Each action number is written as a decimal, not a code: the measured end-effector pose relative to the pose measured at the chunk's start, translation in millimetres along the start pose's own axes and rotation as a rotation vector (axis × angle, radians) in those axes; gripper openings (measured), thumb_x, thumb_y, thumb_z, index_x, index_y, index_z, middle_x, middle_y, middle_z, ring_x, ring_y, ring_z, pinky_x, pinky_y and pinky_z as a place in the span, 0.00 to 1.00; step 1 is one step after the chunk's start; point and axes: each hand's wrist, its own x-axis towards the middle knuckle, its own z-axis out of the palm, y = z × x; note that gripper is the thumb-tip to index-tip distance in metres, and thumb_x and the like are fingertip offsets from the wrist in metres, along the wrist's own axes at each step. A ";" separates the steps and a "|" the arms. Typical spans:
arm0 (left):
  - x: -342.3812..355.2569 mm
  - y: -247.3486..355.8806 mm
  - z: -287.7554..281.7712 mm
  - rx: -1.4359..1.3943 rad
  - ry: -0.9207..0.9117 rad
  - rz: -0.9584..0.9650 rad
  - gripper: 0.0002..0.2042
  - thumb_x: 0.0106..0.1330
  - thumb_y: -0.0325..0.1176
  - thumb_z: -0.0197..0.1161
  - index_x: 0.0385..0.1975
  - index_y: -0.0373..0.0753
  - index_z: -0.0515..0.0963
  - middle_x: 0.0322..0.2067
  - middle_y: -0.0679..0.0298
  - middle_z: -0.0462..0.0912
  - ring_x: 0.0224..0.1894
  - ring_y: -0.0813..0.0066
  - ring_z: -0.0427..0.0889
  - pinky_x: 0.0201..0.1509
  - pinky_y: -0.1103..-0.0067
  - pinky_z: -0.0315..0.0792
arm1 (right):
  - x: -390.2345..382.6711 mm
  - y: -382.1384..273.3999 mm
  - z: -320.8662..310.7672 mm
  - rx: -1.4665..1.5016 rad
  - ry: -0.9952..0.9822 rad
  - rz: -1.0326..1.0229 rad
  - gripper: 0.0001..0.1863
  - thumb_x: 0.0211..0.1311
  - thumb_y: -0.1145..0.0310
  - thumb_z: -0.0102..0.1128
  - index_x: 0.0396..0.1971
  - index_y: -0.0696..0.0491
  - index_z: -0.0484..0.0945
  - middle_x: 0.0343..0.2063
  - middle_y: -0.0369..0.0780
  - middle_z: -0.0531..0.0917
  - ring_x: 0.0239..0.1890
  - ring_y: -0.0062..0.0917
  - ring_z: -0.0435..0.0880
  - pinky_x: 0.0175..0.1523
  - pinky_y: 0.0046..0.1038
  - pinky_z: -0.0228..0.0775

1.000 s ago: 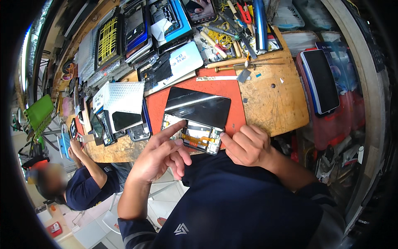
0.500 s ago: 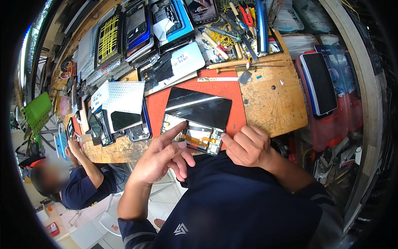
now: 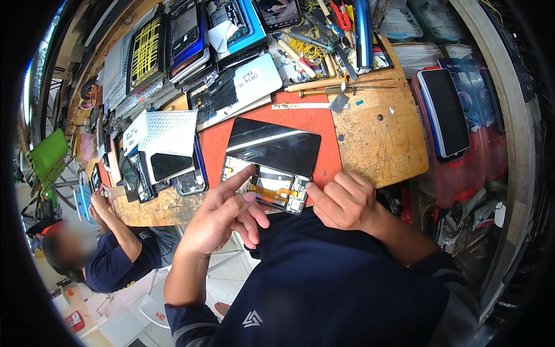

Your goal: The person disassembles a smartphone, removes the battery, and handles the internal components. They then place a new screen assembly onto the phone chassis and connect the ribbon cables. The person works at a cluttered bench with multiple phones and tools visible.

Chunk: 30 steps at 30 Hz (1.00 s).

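Device (image 3: 278,189) partly out of sight (behind left fingers (image 3: 235,180))

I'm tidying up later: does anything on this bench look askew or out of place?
Yes. The black screen lies askew over the opened device, leaving an orange ribbon exposed. Loose scraps also litter the bench, right of the red mat.

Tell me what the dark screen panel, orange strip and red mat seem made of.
The dark screen panel: probably glass, glossy, given its bright reflections. The orange strip: likely smooth, thin plastic film, being flat and ribbon-like. The red mat: perhaps rubber or plastic, matte; its dull surface leaves that open.
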 end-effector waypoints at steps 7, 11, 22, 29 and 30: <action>-1.0 -0.2 3.7 0.044 0.043 0.031 0.41 0.74 0.37 0.58 0.80 0.22 0.48 0.28 0.47 0.87 0.19 0.64 0.86 0.22 0.75 0.83 | -0.5 0.1 1.1 -0.002 0.003 -0.001 0.10 0.53 0.74 0.70 0.37 0.57 0.87 0.21 0.32 0.68 0.22 0.23 0.71 0.25 0.26 0.62; 1.8 -1.7 1.0 0.086 0.042 0.039 0.39 0.76 0.36 0.56 0.79 0.21 0.49 0.27 0.48 0.87 0.18 0.65 0.86 0.21 0.76 0.83 | -0.8 -0.6 1.9 -0.007 0.000 0.003 0.11 0.52 0.75 0.70 0.37 0.57 0.87 0.21 0.32 0.67 0.22 0.23 0.71 0.25 0.26 0.62; 16.2 -22.7 -20.3 -0.258 -0.006 0.180 0.29 0.80 0.37 0.54 0.72 0.21 0.61 0.30 0.52 0.87 0.22 0.67 0.88 0.23 0.76 0.86 | 1.0 -2.5 0.2 -0.016 -0.037 0.011 0.13 0.46 0.76 0.69 0.36 0.58 0.88 0.21 0.33 0.69 0.22 0.25 0.71 0.25 0.27 0.62; 14.1 -56.5 -3.0 0.284 0.391 0.442 0.22 0.79 0.30 0.58 0.68 0.26 0.72 0.29 0.59 0.84 0.27 0.77 0.86 0.29 0.82 0.83 | -0.1 -1.9 -0.6 -0.011 -0.069 0.020 0.16 0.43 0.75 0.69 0.37 0.58 0.88 0.22 0.34 0.71 0.23 0.26 0.72 0.26 0.29 0.64; 16.1 -60.1 -1.0 0.468 0.499 0.457 0.15 0.78 0.26 0.59 0.61 0.30 0.80 0.31 0.60 0.83 0.30 0.80 0.83 0.33 0.81 0.79 | -0.3 -1.7 -0.5 -0.014 -0.076 0.014 0.16 0.43 0.75 0.69 0.37 0.59 0.88 0.22 0.34 0.70 0.23 0.26 0.72 0.26 0.29 0.64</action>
